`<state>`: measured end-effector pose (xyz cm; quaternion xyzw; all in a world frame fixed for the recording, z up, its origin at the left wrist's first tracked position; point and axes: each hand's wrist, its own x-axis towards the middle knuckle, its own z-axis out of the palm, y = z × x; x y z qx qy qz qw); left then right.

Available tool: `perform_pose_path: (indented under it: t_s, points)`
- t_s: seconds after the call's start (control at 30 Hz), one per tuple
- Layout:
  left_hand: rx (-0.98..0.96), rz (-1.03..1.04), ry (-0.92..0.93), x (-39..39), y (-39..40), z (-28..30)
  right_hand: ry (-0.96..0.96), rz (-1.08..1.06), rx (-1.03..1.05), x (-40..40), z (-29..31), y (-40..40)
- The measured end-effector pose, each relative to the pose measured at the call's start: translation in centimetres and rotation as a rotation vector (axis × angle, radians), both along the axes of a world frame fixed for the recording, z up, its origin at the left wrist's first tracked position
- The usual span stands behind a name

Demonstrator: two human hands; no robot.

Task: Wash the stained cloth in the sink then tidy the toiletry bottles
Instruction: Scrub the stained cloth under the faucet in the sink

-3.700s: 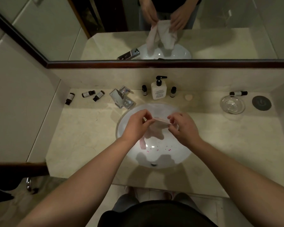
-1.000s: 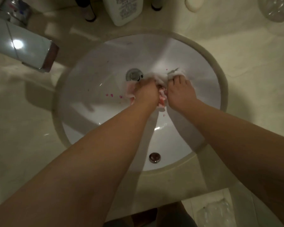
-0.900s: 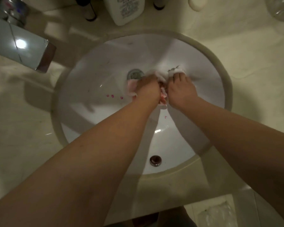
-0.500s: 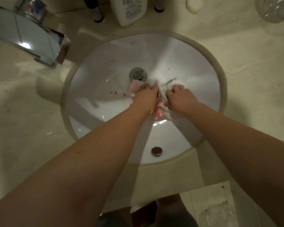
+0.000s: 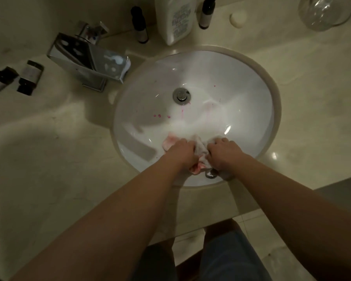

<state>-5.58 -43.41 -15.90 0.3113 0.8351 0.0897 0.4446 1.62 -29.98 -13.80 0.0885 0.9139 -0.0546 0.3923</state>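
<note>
The sink [image 5: 257,82] is a round, glossy white basin set under a pale, veined stone table [image 5: 49,159], and everything else is placed from it. Low in the bowl, at its near side, lies the stained cloth [image 5: 200,153]: soft, bunched white fabric with pink blotches, one pink fold showing at its left end and another below the knuckles. The left hand [image 5: 180,154] has its grip closed on the left part of the cloth, fingers curled into the wad; the right hand [image 5: 224,153] grips the right part the same way, the two fists just beside each other. A metal drain [image 5: 181,95] sits at the bowl's middle, with small pink drips [image 5: 158,116] on the porcelain to its left. A second small metal fitting [image 5: 211,174] shows at the near wall, partly hidden by the cloth.

At the sink's far-left rim stands a boxy chrome faucet [image 5: 89,57]. Behind the sink, on the table, a white rectangular lotion bottle [image 5: 175,19] stands between two slim dark upright bottles [image 5: 139,23] [image 5: 206,13]. Far left of the sink two small dark bottles [image 5: 29,78] [image 5: 0,81] lie on their sides. Behind and right of the sink are a pale round soap [image 5: 238,18] and a clear glass bowl [image 5: 326,11]; whether the bowl holds anything cannot be told.
</note>
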Motion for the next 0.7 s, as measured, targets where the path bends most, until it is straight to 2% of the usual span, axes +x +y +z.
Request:
perform_pose_path:
  t_s: [0.2, 0.33, 0.47, 0.6, 0.7]
  points:
    - [0.039, 0.014, 0.142, -0.3, 1.6, -1.7, 0.166, -0.081, 0.051, -1.0, -1.5, 1.4]
    - [0.093, 0.1, 0.149, -2.5, 4.4, -2.4, 0.202, -0.09, 0.068, -3.4, -2.6, 3.7]
    - [0.023, 0.109, 0.211, -4.9, 7.6, -3.4, 0.252, -0.087, 0.086, -5.6, -3.4, 5.9]
    - [-0.023, 0.117, 0.171, -6.7, 9.6, -3.7, 0.198, -0.076, 0.014, -8.1, -3.5, 7.6]
    - [0.01, 0.252, 0.137, -7.2, 10.2, -3.5, 0.175, 0.014, 0.024, -9.9, -2.6, 8.2]
